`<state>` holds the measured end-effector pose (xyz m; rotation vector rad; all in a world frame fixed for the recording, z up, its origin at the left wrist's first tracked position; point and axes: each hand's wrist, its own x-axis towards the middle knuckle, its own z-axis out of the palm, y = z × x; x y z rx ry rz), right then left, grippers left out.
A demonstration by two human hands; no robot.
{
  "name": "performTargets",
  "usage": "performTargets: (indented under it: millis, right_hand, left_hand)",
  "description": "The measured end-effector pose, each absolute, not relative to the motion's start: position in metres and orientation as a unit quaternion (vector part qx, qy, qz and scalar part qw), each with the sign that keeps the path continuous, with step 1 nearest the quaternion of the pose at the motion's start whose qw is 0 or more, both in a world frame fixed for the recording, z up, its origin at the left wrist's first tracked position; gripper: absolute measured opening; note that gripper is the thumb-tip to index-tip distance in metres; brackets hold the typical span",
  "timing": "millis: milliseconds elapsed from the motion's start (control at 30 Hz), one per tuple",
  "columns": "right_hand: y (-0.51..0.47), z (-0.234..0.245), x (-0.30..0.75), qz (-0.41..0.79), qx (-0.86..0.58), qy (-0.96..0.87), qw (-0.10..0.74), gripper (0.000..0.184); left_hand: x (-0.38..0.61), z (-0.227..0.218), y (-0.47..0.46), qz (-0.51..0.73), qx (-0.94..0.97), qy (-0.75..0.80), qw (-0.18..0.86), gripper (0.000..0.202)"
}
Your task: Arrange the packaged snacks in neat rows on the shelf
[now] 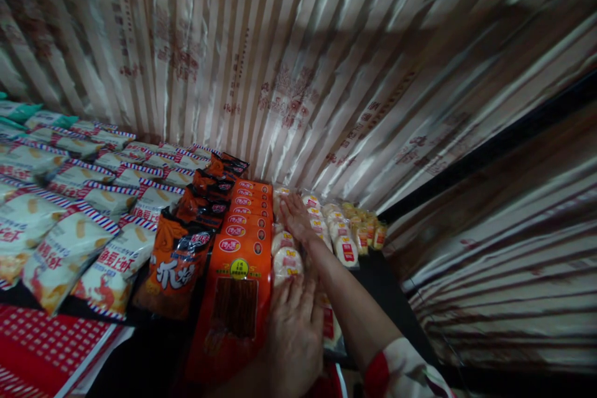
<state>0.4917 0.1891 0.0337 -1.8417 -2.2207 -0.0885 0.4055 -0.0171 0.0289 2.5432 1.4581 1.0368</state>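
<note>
White packs [286, 256] lie under left hand [296, 329] and right hand [295, 214], both loosely spread, toward the tabletop's [392, 291] right edge; likely straightening, which calls for soft pushes.

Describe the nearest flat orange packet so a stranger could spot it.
Below the pleated curtain is a black surface. Just left of the left hand lies the flat orange packet; in its overlapping row, only this one shows a brown window.

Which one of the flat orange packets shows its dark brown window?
The frontmost packet, beside the left hand; the packets behind are overlapped, showing only upper strips.
</note>
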Motion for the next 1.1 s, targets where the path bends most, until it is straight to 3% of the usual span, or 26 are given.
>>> performTargets:
  millis: [200,667,1100]
  right_hand:
    - [0.148,0.056,0.468,-0.05,-0.605,-0.781,0.148,0.046]
    - [0.096,0.053,0.477,-0.03,-0.575,-0.816,0.051,0.045]
    - [0.096,0.049,0.477,-0.011,-0.577,-0.812,0.091,0.045]
  left_hand:
    - [0.359,0.047,0.005,0.376,0.72,0.581,0.045,0.038]
    - [0.326,0.028,0.02,0.305,0.655,0.691,0.019,0.052]
    - [0.322,0.024,0.024,0.257,0.644,0.72,0.026,0.052]
